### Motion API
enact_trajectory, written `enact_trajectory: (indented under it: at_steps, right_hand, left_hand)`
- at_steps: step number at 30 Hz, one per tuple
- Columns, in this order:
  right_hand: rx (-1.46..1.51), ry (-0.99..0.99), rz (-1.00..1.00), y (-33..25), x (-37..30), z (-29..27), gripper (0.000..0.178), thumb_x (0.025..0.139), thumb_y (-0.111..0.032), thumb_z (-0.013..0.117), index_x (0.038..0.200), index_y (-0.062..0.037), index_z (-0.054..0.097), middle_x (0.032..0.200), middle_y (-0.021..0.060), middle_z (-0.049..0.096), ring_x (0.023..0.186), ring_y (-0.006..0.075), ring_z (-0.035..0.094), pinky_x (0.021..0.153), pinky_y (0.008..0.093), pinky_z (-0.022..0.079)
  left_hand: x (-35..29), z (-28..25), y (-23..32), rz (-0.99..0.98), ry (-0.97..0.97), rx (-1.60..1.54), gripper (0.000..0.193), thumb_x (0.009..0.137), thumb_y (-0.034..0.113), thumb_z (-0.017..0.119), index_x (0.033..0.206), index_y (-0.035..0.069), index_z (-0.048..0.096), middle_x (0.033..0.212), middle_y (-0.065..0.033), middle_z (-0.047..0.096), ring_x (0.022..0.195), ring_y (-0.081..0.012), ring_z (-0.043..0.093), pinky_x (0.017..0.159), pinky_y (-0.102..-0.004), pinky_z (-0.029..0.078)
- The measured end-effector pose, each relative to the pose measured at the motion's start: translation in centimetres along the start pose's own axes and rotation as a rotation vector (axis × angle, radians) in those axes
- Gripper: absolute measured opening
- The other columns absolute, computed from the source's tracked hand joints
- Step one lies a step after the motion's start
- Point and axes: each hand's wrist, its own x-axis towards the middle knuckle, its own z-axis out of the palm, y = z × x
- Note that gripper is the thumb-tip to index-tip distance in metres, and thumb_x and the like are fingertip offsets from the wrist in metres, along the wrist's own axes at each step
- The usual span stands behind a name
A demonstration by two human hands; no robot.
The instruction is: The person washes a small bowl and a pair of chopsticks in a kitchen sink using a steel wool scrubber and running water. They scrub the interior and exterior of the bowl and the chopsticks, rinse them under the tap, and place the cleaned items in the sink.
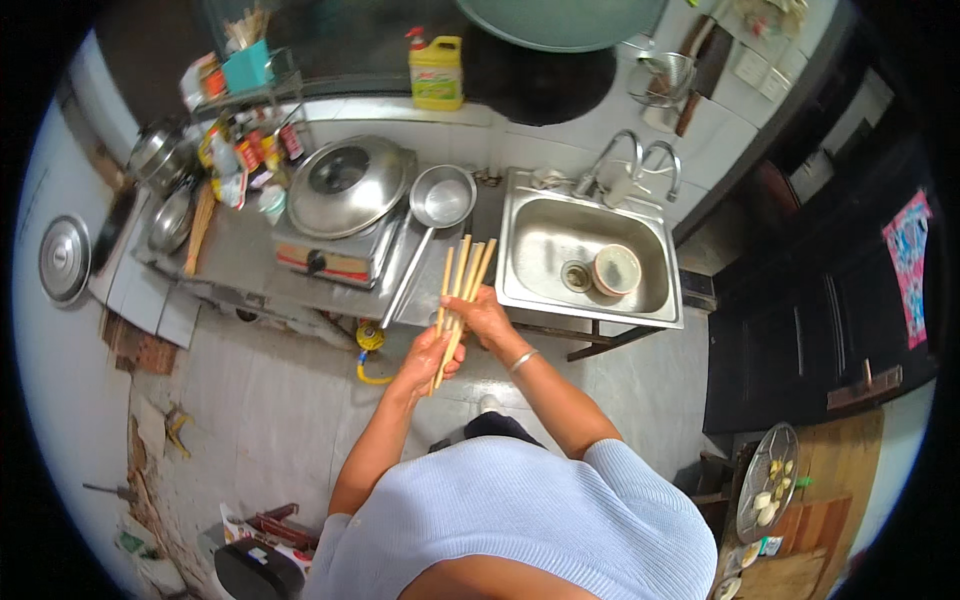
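Several light wooden chopsticks (470, 268) are between my two hands, their upper ends fanned apart. My left hand (428, 358) is closed around their lower part. Higher up, my right hand (482, 318), with a bangle on its wrist, grips the same chopsticks from the right. Both hands are in front of the counter edge, left of the steel sink (535, 285). Just beyond them a long-handled metal ladle (443, 197) rests on the counter, its handle slanting toward me.
A lidded wok (347, 190) covers the gas stove (325, 262). Inside the sink stands a bowl (616, 270) near the drain, below the curved faucet (625, 150). A yellow detergent jug (436, 75) is on the ledge. At lower right, a tray (752, 495) holds pale food pieces.
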Motion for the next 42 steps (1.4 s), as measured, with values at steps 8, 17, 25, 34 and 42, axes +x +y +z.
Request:
enact_trajectory:
  at_steps: [8,17,25,34,42]
  right_hand:
    - [-0.050,-0.067,0.103,-5.9,3.3,-24.2,0.046,0.088,-0.047,0.047,0.105,-0.0058,0.057,0.086,0.0041,0.061,0.073,0.0122,0.060,0.051,0.0209,0.043]
    - [-0.337,0.249,-0.101,-10.7,23.5,-55.4,0.025,0.085,-0.028,0.056,0.080,-0.0036,0.059,0.067,0.0014,0.058,0.056,0.0102,0.055,0.048,0.0230,0.042]
    - [-1.278,0.187,-0.349,-9.6,29.4,-57.6,0.019,0.071,-0.015,0.057,0.068,0.0032,0.062,0.073,0.0230,0.060,0.074,0.0393,0.057,0.073,0.0455,0.046]
    - [-0.928,0.374,-0.236,-2.6,25.3,-57.3,0.027,0.084,-0.023,0.053,0.074,0.0013,0.063,0.068,0.0188,0.061,0.061,0.0351,0.059,0.058,0.0422,0.048]
    - [0.758,0.180,0.179,-3.3,12.4,-44.2,0.032,0.094,-0.023,0.043,0.112,0.0023,0.050,0.094,0.0169,0.062,0.077,0.0233,0.063,0.067,0.0313,0.054]
  left_hand:
    - [16.5,9.0,-2.0,-0.334,-0.277,-0.102,0.023,0.095,0.027,0.042,0.101,0.005,0.048,0.065,-0.0038,0.049,0.043,-0.0057,0.036,0.036,-0.0192,0.028]
    - [31.2,17.2,-5.1,-0.440,-0.326,-0.098,0.030,0.092,0.024,0.049,0.115,0.006,0.047,0.065,-0.0002,0.045,0.046,-0.0042,0.035,0.039,-0.0168,0.030]
    - [36.2,19.8,-5.0,-0.429,-0.267,-0.049,0.032,0.089,0.022,0.054,0.115,0.005,0.048,0.072,-0.0037,0.050,0.057,-0.0107,0.046,0.050,-0.0221,0.040]
    - [39.6,22.5,-7.1,-0.544,-0.303,-0.077,0.026,0.090,0.022,0.052,0.111,0.008,0.046,0.082,-0.0054,0.054,0.072,-0.0137,0.053,0.062,-0.0271,0.048]
    - [39.9,23.5,-8.3,-0.417,-0.348,0.095,0.021,0.093,0.029,0.043,0.101,0.010,0.046,0.070,-0.0001,0.048,0.058,-0.0088,0.045,0.050,-0.0224,0.039]
